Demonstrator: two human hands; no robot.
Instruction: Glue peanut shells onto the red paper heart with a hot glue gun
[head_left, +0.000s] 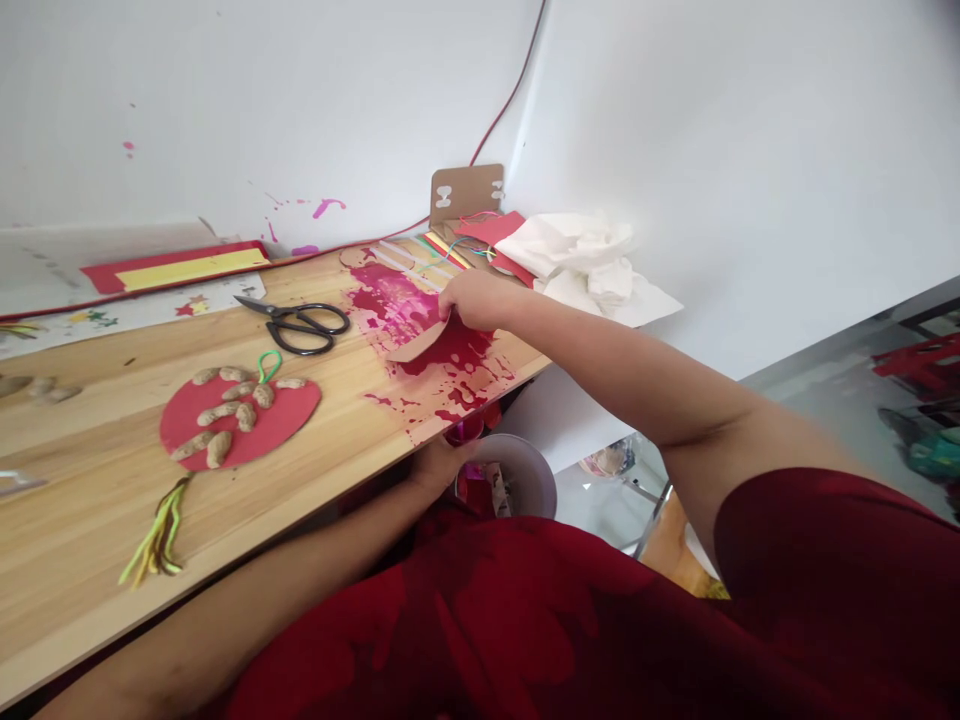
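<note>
My right hand (pixel 474 298) reaches across the wooden table (pixel 90 500) and pinches the edge of a brown card cut-out (pixel 417 346) that lies on a patch of red and pink paint stains (pixel 431 340). My left hand (pixel 439 462) is at the table's front edge, just above a white bin (pixel 529 478); its fingers are curled against the edge and what they hold, if anything, is hidden. A red paper disc (pixel 281 418) with several peanut shells (pixel 225 410) glued on and a green loop lies to the left.
Black scissors (pixel 304 324) lie behind the disc. Yellow-green yarn strands (pixel 157 545) lie near the front edge. Coloured paper strips (pixel 439 248), red card and crumpled white paper (pixel 585 262) pile up in the far corner. Red and yellow card (pixel 176 268) lies along the wall.
</note>
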